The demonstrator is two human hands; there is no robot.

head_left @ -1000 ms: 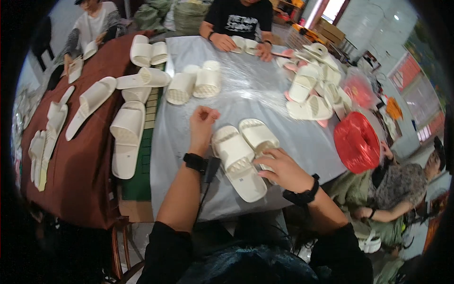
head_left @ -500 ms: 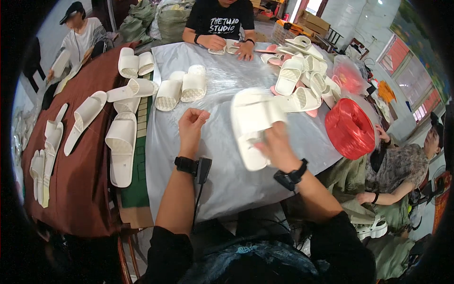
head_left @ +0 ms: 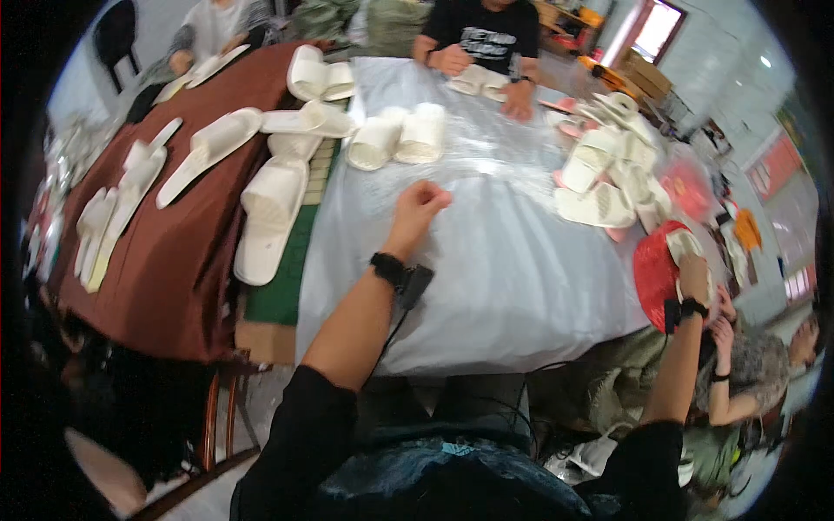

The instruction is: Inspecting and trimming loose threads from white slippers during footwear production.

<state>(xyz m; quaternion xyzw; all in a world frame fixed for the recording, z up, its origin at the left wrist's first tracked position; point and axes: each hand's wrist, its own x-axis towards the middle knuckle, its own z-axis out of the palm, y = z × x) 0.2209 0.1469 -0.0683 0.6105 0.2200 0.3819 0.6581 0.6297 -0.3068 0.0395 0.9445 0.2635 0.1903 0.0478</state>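
My right hand [head_left: 692, 280] is out at the right edge of the covered table, closed on a white slipper [head_left: 680, 250]. The slipper is partly hidden by the hand and stands against a red roll of plastic twine [head_left: 650, 276]. Over the middle of the table my left hand [head_left: 417, 217] hovers with fingers curled together, and nothing shows in them. Beyond it a pair of white slippers [head_left: 420, 135] lies on the grey plastic sheet [head_left: 495, 278]. A heap of white and pink slippers [head_left: 595, 201] fills the table's right side.
More white slippers [head_left: 274, 221] lie along the left, some on a brown cloth [head_left: 204, 278]. Across the table a person in black [head_left: 486, 39] handles slippers. Another person's hand [head_left: 721, 334] is close to my right hand. A person in white sits far left.
My right hand has carried the white slipper from mid-table right to the twine roll. My left hand stays curled over the table. The view has shifted, and the neighbour's hands have moved.
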